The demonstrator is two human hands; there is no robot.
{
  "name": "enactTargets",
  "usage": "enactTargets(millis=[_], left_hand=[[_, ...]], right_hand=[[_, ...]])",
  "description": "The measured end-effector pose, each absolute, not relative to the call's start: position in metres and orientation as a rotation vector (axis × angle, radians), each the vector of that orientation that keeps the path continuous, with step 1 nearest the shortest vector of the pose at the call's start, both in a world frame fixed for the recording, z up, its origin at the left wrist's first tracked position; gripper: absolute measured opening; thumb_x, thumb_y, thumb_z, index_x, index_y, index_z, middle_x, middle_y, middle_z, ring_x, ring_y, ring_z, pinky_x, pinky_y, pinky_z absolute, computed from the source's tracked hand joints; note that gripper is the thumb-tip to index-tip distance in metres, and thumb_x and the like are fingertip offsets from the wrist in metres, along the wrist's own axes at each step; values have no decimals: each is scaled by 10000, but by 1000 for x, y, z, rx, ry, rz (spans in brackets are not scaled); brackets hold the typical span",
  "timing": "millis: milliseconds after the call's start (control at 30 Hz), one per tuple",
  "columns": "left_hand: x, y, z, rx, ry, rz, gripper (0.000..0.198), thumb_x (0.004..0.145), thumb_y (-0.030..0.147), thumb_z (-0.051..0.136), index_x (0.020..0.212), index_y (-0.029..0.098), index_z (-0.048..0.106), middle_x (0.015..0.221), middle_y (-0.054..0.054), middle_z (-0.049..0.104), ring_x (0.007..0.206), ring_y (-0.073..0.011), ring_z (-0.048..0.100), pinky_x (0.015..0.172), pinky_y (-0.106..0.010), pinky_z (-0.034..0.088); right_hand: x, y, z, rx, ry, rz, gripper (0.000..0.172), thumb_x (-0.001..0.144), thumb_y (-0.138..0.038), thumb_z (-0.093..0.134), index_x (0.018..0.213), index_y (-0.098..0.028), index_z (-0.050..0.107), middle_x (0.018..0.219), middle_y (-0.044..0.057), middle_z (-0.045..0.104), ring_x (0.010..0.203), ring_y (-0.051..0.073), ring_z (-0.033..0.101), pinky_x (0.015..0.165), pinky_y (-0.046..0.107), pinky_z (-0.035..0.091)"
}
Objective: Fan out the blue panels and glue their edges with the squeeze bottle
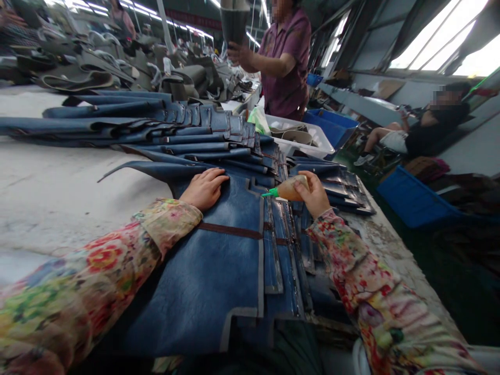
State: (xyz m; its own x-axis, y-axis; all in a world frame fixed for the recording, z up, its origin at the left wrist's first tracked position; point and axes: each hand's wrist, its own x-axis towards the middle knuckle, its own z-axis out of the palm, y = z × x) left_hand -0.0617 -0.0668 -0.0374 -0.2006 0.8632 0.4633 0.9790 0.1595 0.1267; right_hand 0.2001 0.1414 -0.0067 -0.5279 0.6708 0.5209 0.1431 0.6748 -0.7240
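The left hand (205, 188) lies flat, gripping nothing, on the blue sheet (219, 271) (probably supple, slightly slick, best steadied near its edge); rightward, the green-nozzled bottle (289, 189), likely light and squeezable, best held mid-body, sits grasped by the right hand (315, 194).

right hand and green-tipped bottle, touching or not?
Touching. The head view shows the right hand holding the green-tipped bottle by its rear end, fingers against its surface.
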Motion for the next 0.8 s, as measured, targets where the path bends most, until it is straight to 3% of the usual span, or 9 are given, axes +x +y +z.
enactTargets(millis=[333, 533, 800], left_hand=[[-61, -66, -37, -1771, -2169, -592, 439, 878, 228, 379, 1272, 207, 571, 1405, -93, 507, 1307, -263, 435, 1042, -465, 389], [-60, -67, -35, -1774, -2171, -603, 441, 879, 232, 374, 1268, 188, 578, 1406, -107, 506, 1305, -274, 434, 1040, -478, 390], [-60, -67, -35, -1780, -2184, -628, 437, 885, 237, 374, 1272, 222, 575, 1413, -88, 502, 1320, -266, 420, 1054, -469, 373]], right_hand=[[233, 109, 2, -726, -2181, 1133, 559, 704, -645, 616, 1027, -189, 639, 979, 63, 628, 905, 239, 568, 851, 385, 450], [228, 112, -3, -697, -2056, 1091, 570, 706, -645, 630, 1063, -202, 589, 1008, 55, 610, 916, 218, 567, 879, 378, 455], [250, 87, 3, -605, -2216, 985, 523, 752, -647, 590, 1043, -213, 619, 975, 57, 634, 866, 222, 584, 782, 361, 490]])
